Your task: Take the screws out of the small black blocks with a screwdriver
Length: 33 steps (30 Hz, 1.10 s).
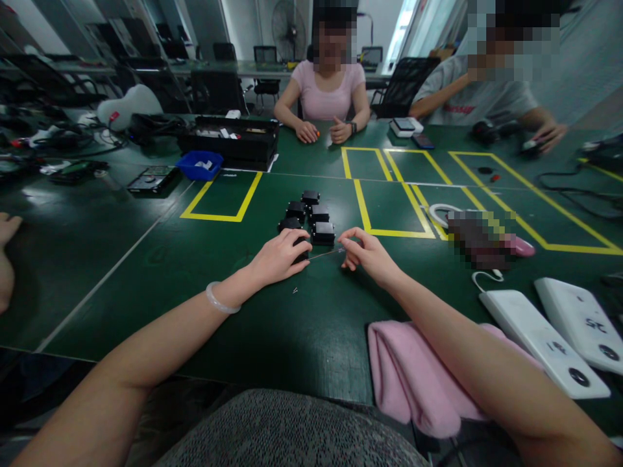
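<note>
My left hand [280, 254] lies curled over a small black box [302, 250] on the green table [160, 259], fingers wrapped on it. My right hand [367, 254] pinches the end of a thin metal tool [325, 253] whose tip points at that box. Several more small black boxes [311, 217] sit clustered just beyond both hands. A tiny screw [294, 290] lies on the table below my left hand.
A pink cloth [403, 370] and two white devices [540, 337] lie at my right. Yellow tape rectangles [363, 207] mark the table. A blue bin [199, 164] and a black tray [228, 139] stand at the far left. Two people sit across; another person's hand [7, 227] is at the left edge.
</note>
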Motion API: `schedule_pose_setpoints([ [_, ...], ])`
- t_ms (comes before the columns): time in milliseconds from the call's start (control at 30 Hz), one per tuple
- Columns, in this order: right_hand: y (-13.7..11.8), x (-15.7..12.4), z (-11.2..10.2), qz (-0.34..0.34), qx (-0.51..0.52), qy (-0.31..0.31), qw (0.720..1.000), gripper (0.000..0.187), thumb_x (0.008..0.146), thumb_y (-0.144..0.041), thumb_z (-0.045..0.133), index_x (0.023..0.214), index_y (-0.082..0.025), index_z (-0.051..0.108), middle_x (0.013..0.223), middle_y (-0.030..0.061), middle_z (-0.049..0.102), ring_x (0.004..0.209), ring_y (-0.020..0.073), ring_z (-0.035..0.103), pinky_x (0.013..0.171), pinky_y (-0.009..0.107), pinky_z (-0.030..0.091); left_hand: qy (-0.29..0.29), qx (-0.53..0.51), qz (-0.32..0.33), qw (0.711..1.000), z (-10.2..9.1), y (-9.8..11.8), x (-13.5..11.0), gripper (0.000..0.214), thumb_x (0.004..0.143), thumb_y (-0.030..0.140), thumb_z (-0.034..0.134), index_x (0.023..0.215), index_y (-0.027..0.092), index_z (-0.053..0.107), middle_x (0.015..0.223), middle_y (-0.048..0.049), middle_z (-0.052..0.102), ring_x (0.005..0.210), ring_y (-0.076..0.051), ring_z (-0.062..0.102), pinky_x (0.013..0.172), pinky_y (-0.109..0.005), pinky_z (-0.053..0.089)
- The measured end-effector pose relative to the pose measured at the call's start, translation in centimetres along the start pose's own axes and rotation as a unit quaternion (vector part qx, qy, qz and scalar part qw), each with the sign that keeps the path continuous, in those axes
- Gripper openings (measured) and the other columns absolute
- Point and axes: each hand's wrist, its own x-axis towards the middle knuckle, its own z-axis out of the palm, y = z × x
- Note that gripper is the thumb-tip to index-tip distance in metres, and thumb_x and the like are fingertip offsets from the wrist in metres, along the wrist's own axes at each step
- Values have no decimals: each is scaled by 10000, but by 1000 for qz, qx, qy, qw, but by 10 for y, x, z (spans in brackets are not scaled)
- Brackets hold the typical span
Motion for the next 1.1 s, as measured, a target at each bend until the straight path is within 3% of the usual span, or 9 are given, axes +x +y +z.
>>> schedule_pose_setpoints([
  [167, -1, 0, 0, 5, 10, 2, 1000, 287, 865, -438, 709, 951, -224, 538, 488, -124, 468, 425, 90, 482, 567, 279, 534, -1, 2, 1, 1000, 0, 0, 0, 196, 952, 257, 632, 1122, 162, 615, 1326, -160, 576, 1191, -303, 569, 896, -439, 586],
  [367, 0, 0, 0, 9, 4, -6, 1000, 287, 883, -469, 683, 895, -216, 549, 427, -140, 369, 395, 87, 450, 586, 288, 541, -2, -1, 0, 1000, 0, 0, 0, 200, 945, 248, 644, 1120, 153, 621, 1324, -167, 576, 1197, -309, 566, 909, -440, 577],
  [567, 1, 0, 0, -1, 5, 2, 1000, 277, 867, -428, 703, 951, -222, 539, 494, -124, 458, 421, 88, 477, 561, 277, 534, 4, -1, 0, 1000, 1, -1, 0, 199, 946, 251, 639, 1125, 166, 623, 1326, -158, 578, 1193, -304, 569, 920, -454, 577],
  [767, 1, 0, 1, 5, 1, -1, 1000, 291, 880, -476, 679, 885, -218, 545, 429, -146, 338, 379, 85, 439, 575, 286, 540, 2, 3, 2, 1000, 1, 0, 0, 196, 946, 242, 642, 1118, 152, 619, 1323, -170, 581, 1193, -310, 569, 894, -441, 587],
  [967, 0, 0, 1, -3, 7, 5, 1000, 277, 857, -419, 709, 959, -229, 535, 477, -126, 472, 416, 95, 478, 559, 284, 537, 2, 0, 0, 1000, 0, 1, 1, 201, 945, 245, 650, 1116, 146, 618, 1323, -172, 580, 1191, -311, 572, 894, -438, 587],
  [1100, 0, 0, 0, 8, 4, 2, 1000, 280, 886, -464, 679, 889, -216, 550, 442, -131, 391, 393, 89, 457, 565, 285, 537, -2, 3, 0, 1000, -1, 0, 0, 193, 947, 246, 648, 1114, 156, 611, 1321, -162, 579, 1194, -306, 571, 888, -433, 589],
])
